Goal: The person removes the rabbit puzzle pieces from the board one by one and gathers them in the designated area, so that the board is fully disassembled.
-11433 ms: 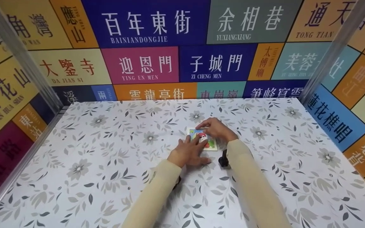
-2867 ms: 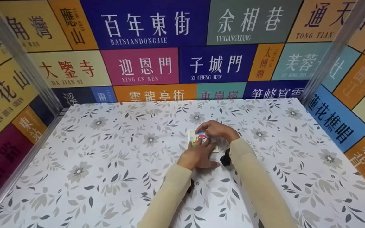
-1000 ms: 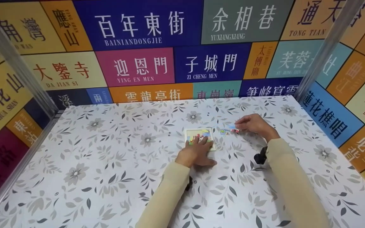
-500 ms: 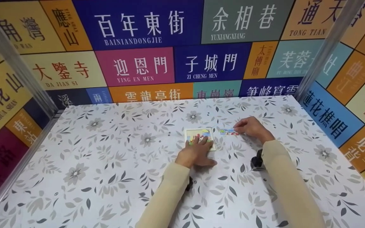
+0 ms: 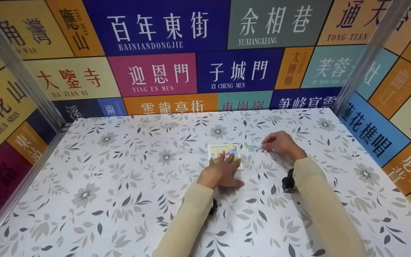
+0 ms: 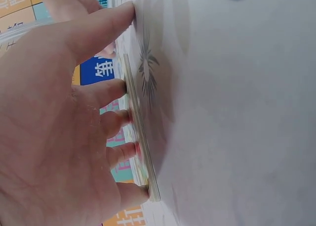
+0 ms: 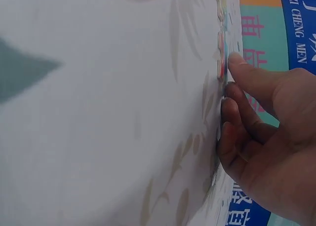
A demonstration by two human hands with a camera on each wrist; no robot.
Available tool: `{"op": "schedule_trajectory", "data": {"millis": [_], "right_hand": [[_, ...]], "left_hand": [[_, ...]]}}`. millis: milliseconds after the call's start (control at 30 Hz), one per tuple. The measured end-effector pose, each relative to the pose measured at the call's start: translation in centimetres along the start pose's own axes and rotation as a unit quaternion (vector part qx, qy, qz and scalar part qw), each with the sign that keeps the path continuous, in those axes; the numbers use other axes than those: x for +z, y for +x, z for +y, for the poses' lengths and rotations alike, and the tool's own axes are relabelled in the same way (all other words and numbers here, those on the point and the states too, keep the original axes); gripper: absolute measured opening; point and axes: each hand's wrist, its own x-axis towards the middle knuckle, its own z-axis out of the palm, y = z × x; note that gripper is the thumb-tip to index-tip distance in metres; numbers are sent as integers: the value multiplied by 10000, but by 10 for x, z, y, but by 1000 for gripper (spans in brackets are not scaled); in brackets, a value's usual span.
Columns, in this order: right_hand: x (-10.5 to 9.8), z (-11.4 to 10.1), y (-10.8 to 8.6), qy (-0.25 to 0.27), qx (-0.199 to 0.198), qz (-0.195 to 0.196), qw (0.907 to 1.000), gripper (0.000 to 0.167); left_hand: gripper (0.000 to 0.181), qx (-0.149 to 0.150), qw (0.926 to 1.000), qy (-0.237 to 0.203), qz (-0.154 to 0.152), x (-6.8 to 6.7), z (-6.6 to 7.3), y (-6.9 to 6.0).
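Note:
A small square jigsaw board (image 5: 223, 147) with a pale frame and a colourful picture lies on the table. Its upper part shows bare cream backing. My left hand (image 5: 221, 172) rests on it with spread fingers, covering much of the picture. In the left wrist view the fingertips press the thin board (image 6: 140, 132) from above, the thumb lying off it. To the right of the board, several loose puzzle pieces (image 5: 255, 149) lie in a short row. My right hand (image 5: 283, 144) holds the rightmost puzzle piece (image 7: 221, 57) between thumb and forefinger at table level, partly hidden by the fingers.
A white tabletop (image 5: 120, 221) with grey leaves and flowers spreads all round. Behind it stands a wall (image 5: 155, 28) of coloured panels with Chinese lettering. Clear upright posts (image 5: 362, 60) stand at both back corners. A black wrist device (image 5: 289, 181) sits under the right sleeve.
Bare backing has appeared on the board since the oldest frame. My right hand has left the board, moved right and lowered a piece beside another one. The left hand still presses the board.

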Motion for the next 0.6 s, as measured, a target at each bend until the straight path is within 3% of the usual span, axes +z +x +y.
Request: {"op": "schedule_trajectory", "data": {"millis": [167,400,600], "right_hand": [[9,-18,4,188,-263,3,9995,23],[25,-46,10,-41,-730,-143,9972,23],[39,-54,15,-64,-1238,-380,9916,20]], "left_hand": [[82,6,10000,33,-76,-2,-1,1],[83,-85,9997,35,-244,-5,2,3],[82,144,9996,-82,-217,-4,-7,1]]}}
